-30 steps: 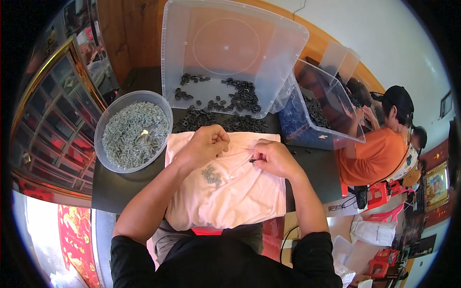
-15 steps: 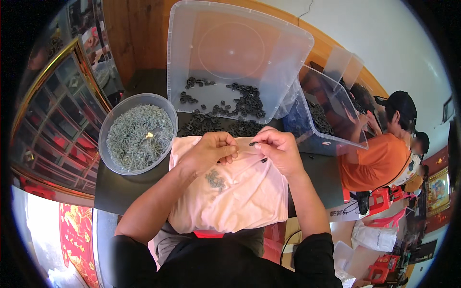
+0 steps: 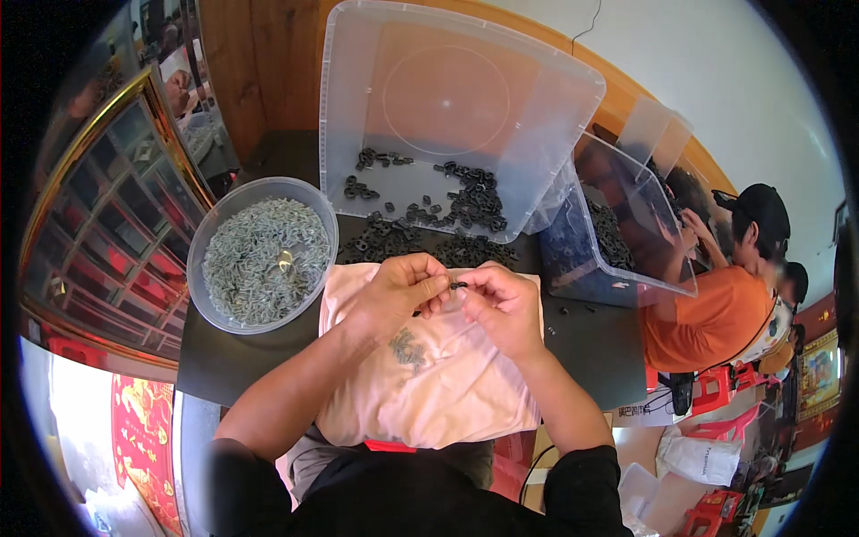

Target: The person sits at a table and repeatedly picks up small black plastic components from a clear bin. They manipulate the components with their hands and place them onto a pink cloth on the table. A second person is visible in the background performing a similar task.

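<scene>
In front of me my left hand [image 3: 407,294] and my right hand [image 3: 506,311] meet over a pale pink cloth [image 3: 474,394]. A small black plastic piece [image 3: 459,285] is pinched in my right fingertips, its left end against the fingers of my left hand. The left thumb and forefinger are pressed together; whatever they hold is too small to make out. Below the left hand, a little heap of grey screw-like pieces [image 3: 408,347] lies on the cloth. Beyond both hands are loose black plastic pieces [image 3: 479,253] on the dark table [image 3: 595,349].
A round clear tub [image 3: 198,291] of small grey screw-like pieces stands at left, a yellowish bit among them. A large clear bin [image 3: 447,98], tipped on its side, holds black pieces. Farther right are another clear bin [image 3: 653,279] and a person in orange [image 3: 702,318].
My hands have come together, the right moving left with the black piece until it reaches the left fingers. The view has shifted slightly.
</scene>
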Action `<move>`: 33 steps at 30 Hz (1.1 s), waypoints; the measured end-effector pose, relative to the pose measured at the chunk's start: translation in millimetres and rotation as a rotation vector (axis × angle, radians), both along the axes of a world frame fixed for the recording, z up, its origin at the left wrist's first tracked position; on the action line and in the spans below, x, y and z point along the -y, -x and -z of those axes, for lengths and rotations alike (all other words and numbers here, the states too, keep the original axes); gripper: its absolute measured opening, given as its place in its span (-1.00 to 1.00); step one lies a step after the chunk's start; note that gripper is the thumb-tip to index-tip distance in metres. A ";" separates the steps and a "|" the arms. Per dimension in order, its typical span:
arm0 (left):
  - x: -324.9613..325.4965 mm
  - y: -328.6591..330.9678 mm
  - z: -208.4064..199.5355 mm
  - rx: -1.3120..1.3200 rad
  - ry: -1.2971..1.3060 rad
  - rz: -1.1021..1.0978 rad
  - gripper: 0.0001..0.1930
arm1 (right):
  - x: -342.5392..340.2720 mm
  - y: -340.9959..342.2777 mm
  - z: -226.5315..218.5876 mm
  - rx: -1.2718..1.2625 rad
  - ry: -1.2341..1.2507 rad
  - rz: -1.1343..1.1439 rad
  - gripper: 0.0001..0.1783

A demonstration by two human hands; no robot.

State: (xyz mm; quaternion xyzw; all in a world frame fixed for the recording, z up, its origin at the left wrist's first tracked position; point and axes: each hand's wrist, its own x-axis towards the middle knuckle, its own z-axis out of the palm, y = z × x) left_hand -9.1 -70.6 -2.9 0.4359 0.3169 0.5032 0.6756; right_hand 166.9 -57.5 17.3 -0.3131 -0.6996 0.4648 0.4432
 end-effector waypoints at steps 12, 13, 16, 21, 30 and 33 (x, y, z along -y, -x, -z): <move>2.3 -9.4 4.9 -0.183 -0.106 -0.014 -0.93 | -2.4 0.2 -1.5 -0.088 0.046 0.007 -0.95; 2.7 -8.8 4.2 -0.182 -0.112 -0.029 -0.93 | -4.6 -0.3 1.3 -0.095 -0.009 0.003 -0.95; 2.4 -8.3 -0.3 -0.203 -0.146 -0.117 -0.93 | -9.0 -6.9 4.8 0.022 -0.049 -0.006 -0.95; 1.8 -8.8 6.9 -0.354 -0.255 -0.146 -0.93 | -6.1 -5.7 11.5 0.033 0.161 -0.001 -0.95; 0.0 -8.0 6.2 -0.088 -0.052 -0.061 -0.91 | -1.6 0.2 3.7 -0.093 0.219 -0.005 -0.97; 0.5 -8.8 6.7 -0.029 0.002 -0.048 -0.90 | 1.5 1.0 2.4 -0.095 0.207 -0.016 -0.98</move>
